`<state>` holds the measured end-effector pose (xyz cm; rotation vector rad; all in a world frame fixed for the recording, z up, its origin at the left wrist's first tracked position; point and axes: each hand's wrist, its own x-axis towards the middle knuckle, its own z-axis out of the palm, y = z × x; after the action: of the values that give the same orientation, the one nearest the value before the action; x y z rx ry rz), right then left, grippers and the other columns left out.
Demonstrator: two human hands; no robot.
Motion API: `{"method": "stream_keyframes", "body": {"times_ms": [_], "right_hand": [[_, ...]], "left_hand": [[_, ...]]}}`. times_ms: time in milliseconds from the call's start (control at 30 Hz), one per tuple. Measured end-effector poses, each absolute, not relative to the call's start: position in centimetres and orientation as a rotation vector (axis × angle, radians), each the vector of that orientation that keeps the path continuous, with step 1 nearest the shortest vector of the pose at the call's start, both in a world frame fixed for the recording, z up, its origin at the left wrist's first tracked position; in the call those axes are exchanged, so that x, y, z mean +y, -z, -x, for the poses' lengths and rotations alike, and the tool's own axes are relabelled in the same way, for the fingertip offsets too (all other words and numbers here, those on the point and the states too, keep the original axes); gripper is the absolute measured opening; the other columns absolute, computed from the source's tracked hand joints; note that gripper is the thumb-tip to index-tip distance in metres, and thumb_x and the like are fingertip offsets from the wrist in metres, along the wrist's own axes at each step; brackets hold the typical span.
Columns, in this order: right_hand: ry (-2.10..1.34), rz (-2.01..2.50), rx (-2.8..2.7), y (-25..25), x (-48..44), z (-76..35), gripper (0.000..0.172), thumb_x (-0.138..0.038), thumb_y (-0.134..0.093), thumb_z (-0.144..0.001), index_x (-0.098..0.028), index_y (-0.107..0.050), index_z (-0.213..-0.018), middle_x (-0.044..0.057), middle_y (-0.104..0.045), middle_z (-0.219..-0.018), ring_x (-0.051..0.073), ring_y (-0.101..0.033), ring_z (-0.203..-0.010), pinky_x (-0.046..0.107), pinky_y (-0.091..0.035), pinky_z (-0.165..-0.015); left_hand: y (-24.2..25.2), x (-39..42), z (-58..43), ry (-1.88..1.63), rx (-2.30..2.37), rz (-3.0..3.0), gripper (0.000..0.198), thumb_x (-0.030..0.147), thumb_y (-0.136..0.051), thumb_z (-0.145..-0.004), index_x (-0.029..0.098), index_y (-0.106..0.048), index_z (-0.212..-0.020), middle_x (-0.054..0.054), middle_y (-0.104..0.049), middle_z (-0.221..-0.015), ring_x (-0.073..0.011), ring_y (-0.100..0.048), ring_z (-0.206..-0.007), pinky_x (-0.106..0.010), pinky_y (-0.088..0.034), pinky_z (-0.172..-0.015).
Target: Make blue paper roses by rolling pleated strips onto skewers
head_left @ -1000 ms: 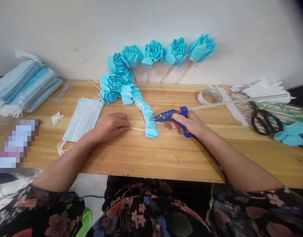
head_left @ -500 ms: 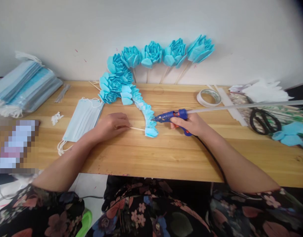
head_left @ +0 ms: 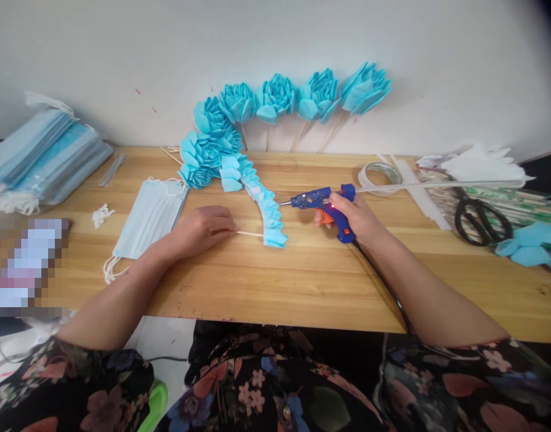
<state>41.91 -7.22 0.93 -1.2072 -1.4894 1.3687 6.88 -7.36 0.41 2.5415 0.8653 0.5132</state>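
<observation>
My left hand is closed on a thin wooden stick, low over the table. At the stick's right end is a folded blue petal piece; whether the two are joined I cannot tell. A curved row of folded blue petals runs up from there toward the finished flowers. My right hand grips a blue glue gun with an orange trigger and a lit red light. Its metal nozzle points left, just right of the petal row and apart from it. A long clear glue stick sticks out of its back.
Blue flowers on sticks lean on the wall. Face masks and a bagged mask stack lie left, near a blurred phone-like object. Right are a tape roll, black-handled scissors and loose blue petals.
My right hand has drawn the glue gun back to the right and turned it, so its nozzle has left the petal row. My left hand has barely moved.
</observation>
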Motion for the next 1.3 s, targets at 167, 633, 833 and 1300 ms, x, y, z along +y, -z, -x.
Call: {"method": "stream_keyframes", "body": {"times_ms": [167, 633, 833, 1300], "right_hand": [[-1.381, 1.209, -1.508, -0.6, -7.2, -42.1, 0.057, -0.075, -0.065, -0.079, -0.019, -0.075, -0.076, 0.007, -0.074, -0.070, 0.016, -0.063, -0.057, 0.027, -0.050, -0.051], [-1.404, 1.191, -1.559, -0.9, -7.5, -41.7, 0.055, -0.076, -0.067, -0.077, -0.021, -0.075, -0.073, 0.007, -0.074, -0.069, 0.018, -0.061, -0.055, 0.031, -0.049, -0.053], [-1.445, 1.154, -1.482, -0.6, -7.4, -41.7, 0.055, -0.074, -0.066, -0.079, -0.020, -0.073, -0.072, 0.007, -0.074, -0.071, 0.017, -0.065, -0.059, 0.030, -0.053, -0.056], [-1.485, 1.231, -0.998, -0.2, -5.8, -41.6, 0.064, -0.082, -0.054, -0.083, -0.020, -0.065, -0.088, 0.007, -0.073, -0.071, 0.018, -0.071, -0.066, 0.022, -0.053, -0.044]], "left_hand": [[-0.6, -7.4, -6.9, -0.494, 0.874, -2.533, 0.024, 0.026, -0.054, -0.100, 0.016, -0.074, -0.091, -0.010, -0.071, -0.090, -0.0192, -0.067, -0.084, -0.030, -0.051, -0.075], [-0.7, -7.4, -6.6, -0.507, 0.838, -2.523, 0.023, 0.026, -0.056, -0.099, 0.017, -0.076, -0.093, -0.009, -0.072, -0.091, -0.0182, -0.067, -0.083, -0.028, -0.051, -0.074], [-0.2, -7.2, -6.6, -0.536, 0.834, -2.512, 0.025, 0.028, -0.056, -0.099, 0.017, -0.077, -0.091, -0.009, -0.072, -0.089, -0.0171, -0.067, -0.081, -0.027, -0.050, -0.072], [1.0, -9.8, -7.3, -0.744, 1.128, -2.538, 0.024, 0.028, -0.059, -0.096, 0.017, -0.078, -0.088, -0.009, -0.072, -0.088, -0.0190, -0.066, -0.084, -0.031, -0.051, -0.074]]}}
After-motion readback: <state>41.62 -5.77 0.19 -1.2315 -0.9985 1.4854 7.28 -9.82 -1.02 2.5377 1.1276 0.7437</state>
